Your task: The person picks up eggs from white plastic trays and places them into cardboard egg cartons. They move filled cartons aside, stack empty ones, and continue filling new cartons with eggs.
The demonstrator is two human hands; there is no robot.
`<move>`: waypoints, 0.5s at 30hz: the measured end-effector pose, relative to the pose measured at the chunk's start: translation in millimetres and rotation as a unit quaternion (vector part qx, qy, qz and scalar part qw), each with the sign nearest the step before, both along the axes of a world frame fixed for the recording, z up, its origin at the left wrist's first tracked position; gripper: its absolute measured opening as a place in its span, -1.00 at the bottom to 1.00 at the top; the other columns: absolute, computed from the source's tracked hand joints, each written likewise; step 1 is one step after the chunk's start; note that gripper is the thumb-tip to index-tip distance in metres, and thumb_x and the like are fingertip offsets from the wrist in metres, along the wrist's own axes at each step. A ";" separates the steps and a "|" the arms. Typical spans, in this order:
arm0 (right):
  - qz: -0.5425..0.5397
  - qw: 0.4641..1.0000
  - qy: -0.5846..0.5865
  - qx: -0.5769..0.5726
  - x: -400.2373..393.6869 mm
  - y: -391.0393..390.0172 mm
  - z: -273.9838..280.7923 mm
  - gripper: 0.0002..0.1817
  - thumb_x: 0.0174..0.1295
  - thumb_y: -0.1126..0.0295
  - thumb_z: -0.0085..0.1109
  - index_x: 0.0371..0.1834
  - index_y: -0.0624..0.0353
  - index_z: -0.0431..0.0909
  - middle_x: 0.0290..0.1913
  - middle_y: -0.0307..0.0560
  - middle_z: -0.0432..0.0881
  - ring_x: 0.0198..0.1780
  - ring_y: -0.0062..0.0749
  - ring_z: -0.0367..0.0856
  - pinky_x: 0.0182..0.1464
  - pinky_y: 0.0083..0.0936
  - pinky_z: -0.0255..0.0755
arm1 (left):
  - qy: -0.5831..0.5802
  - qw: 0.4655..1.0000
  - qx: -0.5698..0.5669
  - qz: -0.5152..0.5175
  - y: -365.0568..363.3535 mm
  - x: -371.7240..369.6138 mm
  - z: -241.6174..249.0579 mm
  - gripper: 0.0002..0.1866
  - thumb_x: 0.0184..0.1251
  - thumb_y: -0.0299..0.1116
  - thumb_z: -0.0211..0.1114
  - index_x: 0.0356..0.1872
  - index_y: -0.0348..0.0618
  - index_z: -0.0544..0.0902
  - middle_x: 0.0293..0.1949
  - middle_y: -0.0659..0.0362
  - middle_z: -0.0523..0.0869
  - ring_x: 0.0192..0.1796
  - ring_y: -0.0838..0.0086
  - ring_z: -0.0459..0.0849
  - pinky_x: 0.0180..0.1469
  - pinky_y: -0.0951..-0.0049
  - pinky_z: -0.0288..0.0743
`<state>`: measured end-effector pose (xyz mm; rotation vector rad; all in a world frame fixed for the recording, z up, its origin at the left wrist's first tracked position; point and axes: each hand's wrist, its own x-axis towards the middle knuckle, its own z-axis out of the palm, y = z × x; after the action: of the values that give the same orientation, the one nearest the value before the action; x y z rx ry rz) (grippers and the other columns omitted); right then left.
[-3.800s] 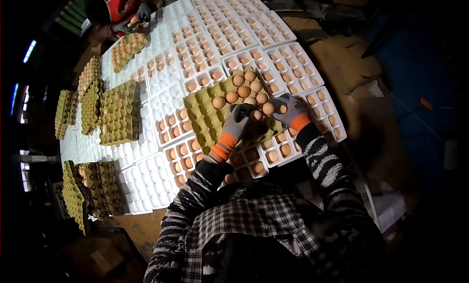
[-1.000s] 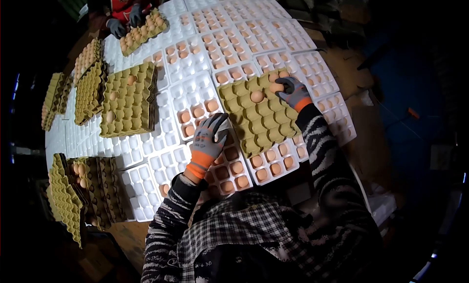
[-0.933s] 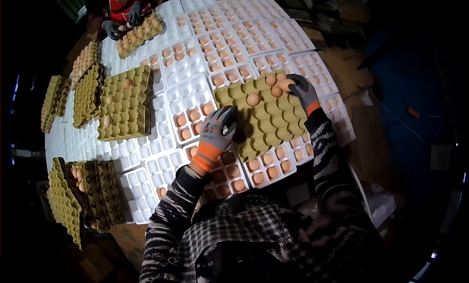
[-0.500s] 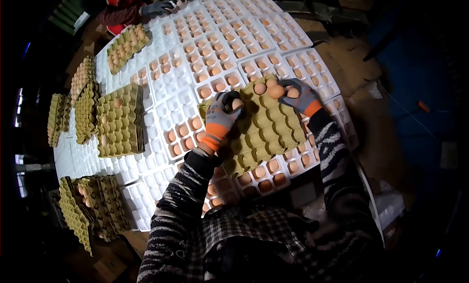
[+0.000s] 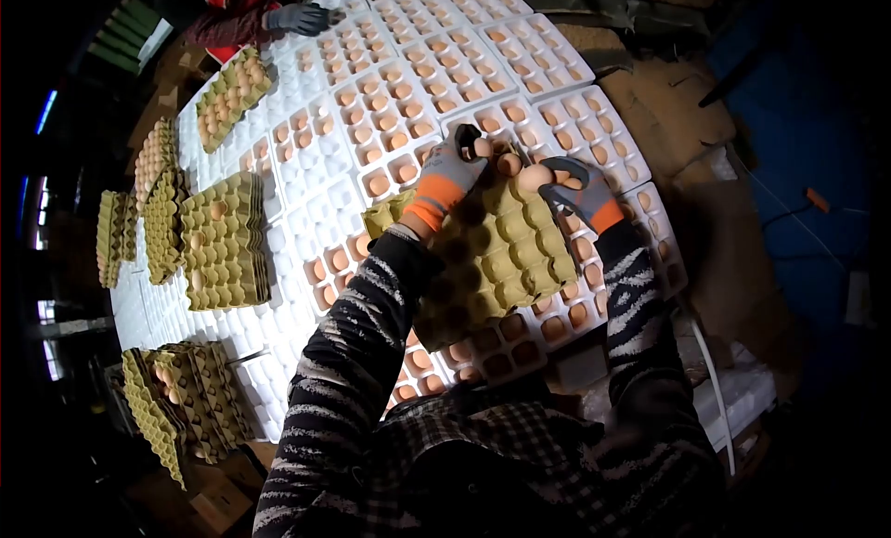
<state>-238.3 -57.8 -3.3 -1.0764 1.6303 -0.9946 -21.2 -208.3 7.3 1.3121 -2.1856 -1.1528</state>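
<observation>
A yellow-green cardboard egg tray (image 5: 506, 250) lies on top of white plastic egg trays (image 5: 325, 204) in front of me. It is almost bare; a few brown eggs (image 5: 509, 164) sit at its far edge. My left hand (image 5: 452, 171), in a grey and orange glove, reaches to that far edge with its fingers closed on an egg (image 5: 482, 148). My right hand (image 5: 574, 187), gloved the same way, is at the tray's far right corner, closed on eggs (image 5: 536, 177).
White trays partly filled with brown eggs (image 5: 399, 92) cover the table. Stacks of cardboard trays (image 5: 223, 241) stand at the left, more at lower left (image 5: 181, 403). Another person's gloved hand (image 5: 299, 18) reaches in at the far end beside a filled cardboard tray (image 5: 232, 97).
My left hand moved from the white trays at lower left across the cardboard tray to its far edge and took an egg. The eggs on the tray have become fewer. The right hand stayed at the far corner.
</observation>
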 end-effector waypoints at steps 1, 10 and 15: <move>0.002 1.000 0.000 0.004 -0.9 5.7 -9.3 -0.59 0.20 0.23 0.43 0.12 0.04 0.68 0.12 -0.19 0.60 0.12 -0.46 0.58 0.14 -0.44 0.51 | -0.002 0.999 -0.013 -0.031 3.7 -2.5 10.7 -0.51 0.26 -0.06 0.35 0.17 0.01 0.59 0.14 -0.05 0.63 0.07 0.01 0.70 0.10 0.10 0.57; -0.071 0.981 -0.126 -0.130 62.7 55.2 11.2 -0.55 0.37 0.50 0.12 0.33 0.19 0.36 0.10 -0.10 0.61 -0.08 -0.48 0.63 -0.12 -0.56 0.58 | -0.237 0.936 -0.224 -0.134 12.7 -46.2 -2.7 -0.70 0.21 -0.08 0.35 -0.11 0.07 0.76 0.20 0.05 0.56 0.13 0.02 0.65 0.19 0.13 0.54; -0.104 0.894 -0.432 -0.065 121.8 68.6 19.4 -0.42 0.41 -0.16 -0.01 0.25 0.05 0.45 0.18 0.05 0.62 -0.20 -0.38 0.63 -0.37 -0.51 0.51 | 0.201 0.979 -0.013 -0.022 2.5 58.2 -7.2 -0.50 0.12 -0.26 0.60 0.06 -0.23 0.68 -0.05 0.14 0.76 -0.05 0.39 0.73 0.02 0.39 0.62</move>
<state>-116.6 10.8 16.1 -0.4049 0.9484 -1.4684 37.1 -205.8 0.1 0.9242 -1.9317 -1.2733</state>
